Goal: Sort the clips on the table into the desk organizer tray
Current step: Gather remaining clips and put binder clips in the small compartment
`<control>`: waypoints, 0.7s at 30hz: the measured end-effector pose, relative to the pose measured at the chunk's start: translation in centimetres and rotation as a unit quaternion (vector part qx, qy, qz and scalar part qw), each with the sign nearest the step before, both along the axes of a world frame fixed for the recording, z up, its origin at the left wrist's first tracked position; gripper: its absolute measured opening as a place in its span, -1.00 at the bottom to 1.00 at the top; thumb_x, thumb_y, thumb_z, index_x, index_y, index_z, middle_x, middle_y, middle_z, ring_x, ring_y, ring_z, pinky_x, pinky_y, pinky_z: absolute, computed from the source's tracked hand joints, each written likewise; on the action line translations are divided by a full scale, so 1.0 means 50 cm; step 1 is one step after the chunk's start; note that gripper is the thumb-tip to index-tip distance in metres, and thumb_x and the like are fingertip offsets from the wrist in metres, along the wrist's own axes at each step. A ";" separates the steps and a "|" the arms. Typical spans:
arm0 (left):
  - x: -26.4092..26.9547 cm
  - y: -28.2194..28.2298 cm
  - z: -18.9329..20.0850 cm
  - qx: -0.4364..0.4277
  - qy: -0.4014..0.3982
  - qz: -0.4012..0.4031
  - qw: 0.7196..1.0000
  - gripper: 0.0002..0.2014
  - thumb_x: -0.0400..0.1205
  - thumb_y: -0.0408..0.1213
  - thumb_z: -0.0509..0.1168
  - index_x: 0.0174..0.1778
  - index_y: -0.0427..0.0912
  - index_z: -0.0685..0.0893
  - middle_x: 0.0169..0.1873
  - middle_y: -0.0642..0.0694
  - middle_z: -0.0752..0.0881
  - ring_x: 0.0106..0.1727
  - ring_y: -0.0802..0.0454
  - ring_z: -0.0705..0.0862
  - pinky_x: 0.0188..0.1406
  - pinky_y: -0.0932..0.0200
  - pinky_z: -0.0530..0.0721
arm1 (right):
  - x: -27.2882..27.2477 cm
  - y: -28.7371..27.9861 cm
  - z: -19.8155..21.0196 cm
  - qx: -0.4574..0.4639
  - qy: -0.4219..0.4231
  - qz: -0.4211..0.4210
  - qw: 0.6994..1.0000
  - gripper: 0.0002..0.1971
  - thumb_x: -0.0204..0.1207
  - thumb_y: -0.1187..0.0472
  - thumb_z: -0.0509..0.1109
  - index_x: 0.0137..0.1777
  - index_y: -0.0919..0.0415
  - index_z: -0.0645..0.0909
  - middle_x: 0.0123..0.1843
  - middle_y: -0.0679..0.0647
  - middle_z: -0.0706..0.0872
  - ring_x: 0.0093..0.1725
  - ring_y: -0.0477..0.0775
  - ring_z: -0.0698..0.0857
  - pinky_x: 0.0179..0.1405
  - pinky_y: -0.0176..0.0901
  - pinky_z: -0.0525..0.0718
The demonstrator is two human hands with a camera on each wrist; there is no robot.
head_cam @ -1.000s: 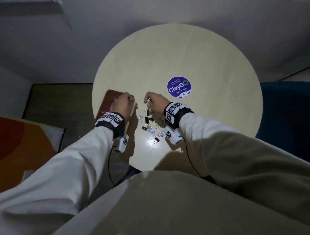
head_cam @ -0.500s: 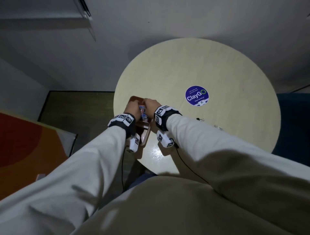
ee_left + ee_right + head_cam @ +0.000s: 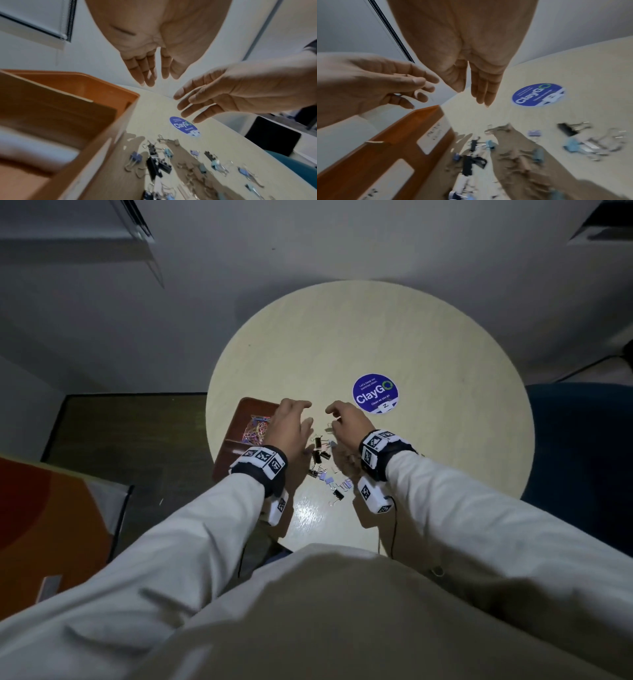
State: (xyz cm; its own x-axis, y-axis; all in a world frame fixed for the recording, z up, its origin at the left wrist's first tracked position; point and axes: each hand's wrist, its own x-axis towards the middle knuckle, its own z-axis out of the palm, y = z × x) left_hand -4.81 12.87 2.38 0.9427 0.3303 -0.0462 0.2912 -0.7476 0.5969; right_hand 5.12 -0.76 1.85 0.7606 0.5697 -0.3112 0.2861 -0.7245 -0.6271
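Note:
Black, blue and lilac binder clips (image 3: 323, 460) lie scattered on the round table, just right of the brown organizer tray (image 3: 236, 446). Coloured paper clips (image 3: 257, 428) fill the tray's far compartment. My left hand (image 3: 305, 414) hovers above the pile's far-left edge, beside the tray, with straight fingers and nothing in it. My right hand (image 3: 334, 416) hovers above the pile's far-right edge, fingers loosely extended and empty. In the left wrist view, the left hand (image 3: 161, 79) shows a bare palm over the clips (image 3: 157, 165). The right wrist view shows the right hand (image 3: 471, 96) likewise empty.
A round blue ClayGo sticker (image 3: 375, 393) sits on the table (image 3: 411, 337) beyond my right hand. The tray (image 3: 68, 108) stands at the table's left edge, with white labels on its side wall (image 3: 435, 135). A dark blue chair (image 3: 582, 457) is at the right.
Half a second ago both hands were together over the tray. They have since moved right, back above the binder clips, with fingers spread and empty.

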 end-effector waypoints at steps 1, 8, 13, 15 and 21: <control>0.005 -0.018 -0.006 -0.011 0.024 -0.015 1.000 -0.61 0.73 -0.24 0.23 0.50 -0.15 0.49 0.39 -0.21 0.45 0.33 -0.15 0.54 0.40 -0.06 0.50 | 0.015 -0.027 -0.007 -0.025 -0.005 -0.001 1.000 -0.64 0.58 0.39 0.27 0.38 0.23 0.54 0.32 0.26 0.58 0.22 0.24 0.65 0.25 0.00 0.60; -0.006 -0.090 -0.090 0.111 0.294 -0.100 0.944 -0.24 0.52 -0.14 0.46 0.59 -0.05 0.22 0.44 -0.23 0.34 0.44 -0.23 0.51 0.46 -0.12 0.40 | 0.058 -0.179 -0.067 -0.220 0.003 0.002 0.975 -0.29 0.48 0.10 0.48 0.58 0.13 0.27 0.47 0.28 0.33 0.37 0.40 0.47 0.29 0.16 0.55; -0.009 -0.107 -0.128 0.076 0.347 -0.072 0.932 0.16 0.42 -0.35 0.53 0.70 0.15 -0.20 0.58 -0.32 0.07 0.51 -0.41 0.34 0.31 -0.21 0.58 | 0.041 -0.236 -0.105 -0.260 0.024 0.025 0.965 0.01 0.21 -0.09 0.59 0.60 -0.09 0.08 0.46 0.20 0.21 0.38 0.38 0.38 0.16 0.24 0.59; -0.001 -0.111 -0.134 0.074 0.343 -0.058 0.934 0.24 0.40 -0.38 0.56 0.70 0.20 -0.28 0.58 -0.33 0.05 0.52 -0.42 0.32 0.31 -0.19 0.58 | 0.042 -0.237 -0.118 -0.272 0.032 0.042 0.961 0.12 0.17 -0.16 0.62 0.64 -0.14 -0.02 0.54 0.21 0.15 0.46 0.40 0.32 0.25 0.33 0.55; 0.015 -0.113 -0.150 0.039 0.337 -0.030 0.940 0.07 0.35 -0.44 0.60 0.63 0.15 0.09 0.41 -0.27 0.15 0.32 -0.38 0.49 0.22 -0.16 0.65 | 0.039 -0.197 -0.127 -0.267 0.004 0.112 0.957 0.23 0.11 -0.22 0.68 0.66 -0.14 -0.07 0.52 0.24 0.19 0.48 0.39 0.27 0.15 0.26 0.58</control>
